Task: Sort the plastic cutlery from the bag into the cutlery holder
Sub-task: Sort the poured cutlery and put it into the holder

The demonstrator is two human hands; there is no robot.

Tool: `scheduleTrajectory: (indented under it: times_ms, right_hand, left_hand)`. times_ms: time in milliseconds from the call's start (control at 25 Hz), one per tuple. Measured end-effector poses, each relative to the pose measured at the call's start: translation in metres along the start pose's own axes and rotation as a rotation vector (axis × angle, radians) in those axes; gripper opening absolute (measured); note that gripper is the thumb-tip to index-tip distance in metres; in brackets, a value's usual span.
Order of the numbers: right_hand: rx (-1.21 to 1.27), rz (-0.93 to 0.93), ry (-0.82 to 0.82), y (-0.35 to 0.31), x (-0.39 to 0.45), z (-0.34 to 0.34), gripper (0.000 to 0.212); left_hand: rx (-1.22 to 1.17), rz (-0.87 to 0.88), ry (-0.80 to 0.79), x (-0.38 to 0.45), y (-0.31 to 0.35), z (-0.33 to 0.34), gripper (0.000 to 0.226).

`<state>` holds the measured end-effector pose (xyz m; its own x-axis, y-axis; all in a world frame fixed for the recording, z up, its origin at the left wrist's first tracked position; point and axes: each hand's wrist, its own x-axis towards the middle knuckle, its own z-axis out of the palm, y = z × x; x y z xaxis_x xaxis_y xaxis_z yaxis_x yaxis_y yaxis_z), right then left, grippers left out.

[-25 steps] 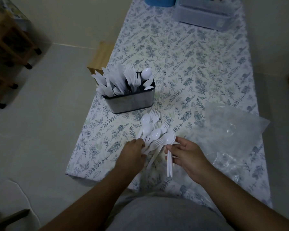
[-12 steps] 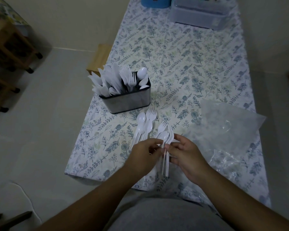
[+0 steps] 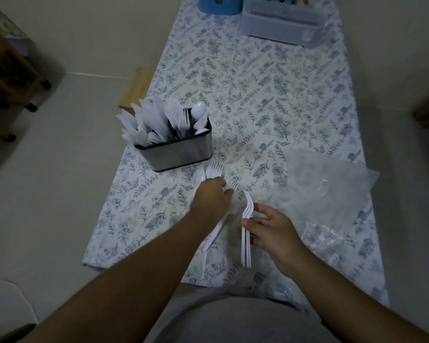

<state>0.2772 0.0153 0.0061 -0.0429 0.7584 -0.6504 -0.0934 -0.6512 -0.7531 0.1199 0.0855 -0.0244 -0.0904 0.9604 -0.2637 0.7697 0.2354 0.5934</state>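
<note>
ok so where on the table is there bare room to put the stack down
Free: the wide cloth between the cutlery holder and the grey container, and the strip left of the left hand. Crowded: loose cutlery under that hand, and the plastic bag beside the right hand.

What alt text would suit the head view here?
The right hand holds a stack of white plastic forks over a floral tablecloth, while the left hand reaches into loose white cutlery before a dark rectangular cutlery holder.
</note>
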Motion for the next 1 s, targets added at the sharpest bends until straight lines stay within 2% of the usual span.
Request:
scheduleTrajectory:
  times_ms: [120,320,520,640,800,880,1000]
  right_hand:
    - [-0.026,-0.023,0.038,-0.004,-0.001,-0.006,0.045]
    - [-0.098,-0.127,0.107,-0.013,0.004,-0.01,0.046]
    - [-0.123,-0.187,0.032,-0.018,0.01,0.01,0.035]
    - [-0.235,-0.172,0.007,-0.01,0.012,0.017,0.033]
    - [-0.231,-0.117,-0.05,-0.006,0.013,0.019,0.04]
    - [-0.197,-0.105,-0.054,-0.005,0.012,0.017,0.034]
    - [-0.171,-0.079,-0.043,-0.006,0.007,0.015,0.031]
  left_hand:
    - [0.115,0.011,-0.099,0.016,0.009,0.009,0.018]
    - [-0.125,0.101,0.049,-0.009,0.027,-0.014,0.01]
    - [-0.53,-0.079,0.059,-0.056,0.032,-0.024,0.007]
    - [-0.629,-0.189,0.083,-0.068,0.019,-0.018,0.011]
    - [-0.796,-0.249,-0.057,-0.073,0.011,-0.023,0.014]
    - [-0.62,-0.172,-0.051,-0.066,-0.002,-0.025,0.016]
    - [-0.17,-0.11,0.04,-0.049,-0.034,-0.016,0.025]
